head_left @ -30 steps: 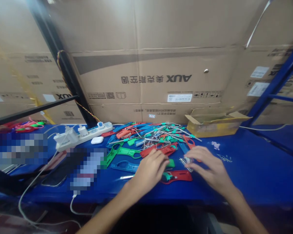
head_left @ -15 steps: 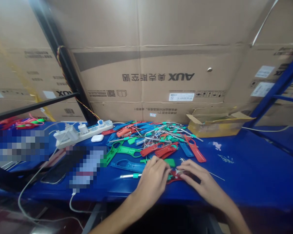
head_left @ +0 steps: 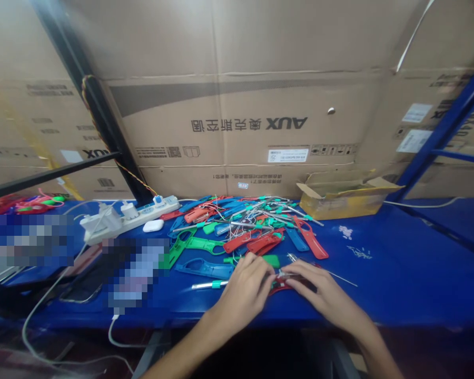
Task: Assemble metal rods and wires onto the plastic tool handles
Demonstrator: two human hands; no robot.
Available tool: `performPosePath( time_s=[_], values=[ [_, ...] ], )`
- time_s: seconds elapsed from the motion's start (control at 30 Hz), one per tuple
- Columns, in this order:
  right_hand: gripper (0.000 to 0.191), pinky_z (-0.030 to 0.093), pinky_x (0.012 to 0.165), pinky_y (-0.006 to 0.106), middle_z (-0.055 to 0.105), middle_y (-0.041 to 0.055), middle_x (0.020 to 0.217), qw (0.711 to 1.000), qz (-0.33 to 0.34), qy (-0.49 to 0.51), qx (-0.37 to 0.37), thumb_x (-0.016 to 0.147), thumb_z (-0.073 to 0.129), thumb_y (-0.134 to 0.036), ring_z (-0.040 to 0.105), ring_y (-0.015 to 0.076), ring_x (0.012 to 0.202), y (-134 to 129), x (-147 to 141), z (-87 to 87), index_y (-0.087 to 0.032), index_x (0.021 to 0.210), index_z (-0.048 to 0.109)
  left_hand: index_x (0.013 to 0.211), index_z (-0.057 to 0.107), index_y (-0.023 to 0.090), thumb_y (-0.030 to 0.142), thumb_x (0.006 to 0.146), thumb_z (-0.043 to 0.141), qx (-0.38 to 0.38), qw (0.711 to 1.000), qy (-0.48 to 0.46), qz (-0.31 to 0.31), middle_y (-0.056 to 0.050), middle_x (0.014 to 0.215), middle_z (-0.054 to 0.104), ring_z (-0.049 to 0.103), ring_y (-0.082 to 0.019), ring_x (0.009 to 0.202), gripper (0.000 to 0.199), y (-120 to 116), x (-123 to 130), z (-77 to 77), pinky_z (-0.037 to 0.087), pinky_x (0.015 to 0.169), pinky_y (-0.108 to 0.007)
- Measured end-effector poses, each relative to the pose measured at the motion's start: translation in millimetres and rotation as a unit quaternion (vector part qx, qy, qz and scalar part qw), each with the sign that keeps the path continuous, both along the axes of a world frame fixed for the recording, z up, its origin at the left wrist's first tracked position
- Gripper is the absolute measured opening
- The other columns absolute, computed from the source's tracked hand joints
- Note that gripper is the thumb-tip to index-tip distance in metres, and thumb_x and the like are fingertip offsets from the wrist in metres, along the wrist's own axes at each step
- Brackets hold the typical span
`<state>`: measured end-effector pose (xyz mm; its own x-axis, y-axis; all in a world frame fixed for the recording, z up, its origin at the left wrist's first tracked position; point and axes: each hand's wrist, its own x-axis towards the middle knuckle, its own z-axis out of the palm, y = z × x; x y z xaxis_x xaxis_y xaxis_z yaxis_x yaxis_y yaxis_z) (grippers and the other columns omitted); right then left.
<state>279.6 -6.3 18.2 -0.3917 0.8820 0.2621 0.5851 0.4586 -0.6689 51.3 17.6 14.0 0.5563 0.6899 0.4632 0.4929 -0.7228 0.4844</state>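
Observation:
My left hand (head_left: 249, 281) is closed, its fingers wrapped over the left part of a red lighter casing (head_left: 280, 287) at the table's front edge. Opposite it, my right hand (head_left: 319, 287) pinches a small whitish part (head_left: 281, 273) above the casing; the fingers partly hide it. A metal tube with a green collar (head_left: 209, 285) sticks out to the left of my left hand. Behind the hands lie a green plastic piece (head_left: 271, 260) and a blue lighter casing (head_left: 205, 268). A thin metal rod (head_left: 343, 279) shows beyond my right hand.
A heap of red, blue and green casings, tubes and wires (head_left: 253, 221) covers the table's back middle. An open carton (head_left: 343, 205) stands back right, with small pink pieces (head_left: 345, 231) in front. A power strip (head_left: 146, 212), white case (head_left: 153, 226) and phones lie left.
The view has shifted slightly, so the scene sits a little further left. My right fingertips have come closer to my left hand over the red casing.

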Motion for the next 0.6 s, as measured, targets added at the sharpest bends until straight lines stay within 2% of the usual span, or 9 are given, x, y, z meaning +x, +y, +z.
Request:
performPosePath(
  time_s=[0.6],
  values=[
    [0.023, 0.050, 0.100, 0.031, 0.072, 0.0027, 0.119, 1.000, 0.006, -0.005, -0.001, 0.106, 0.053, -0.038, 0.067, 0.0192, 0.112, 0.0, 0.3, -1.1, -0.028, 0.119, 0.070, 0.098, 0.059, 0.020, 0.017, 0.106, 0.051, -0.003, 1.000, 0.014, 0.012, -0.003, 0.097, 0.066, 0.055, -0.023, 0.096, 0.011, 0.8, 1.7, -1.2, 0.043, 0.084, -0.037]
  ],
)
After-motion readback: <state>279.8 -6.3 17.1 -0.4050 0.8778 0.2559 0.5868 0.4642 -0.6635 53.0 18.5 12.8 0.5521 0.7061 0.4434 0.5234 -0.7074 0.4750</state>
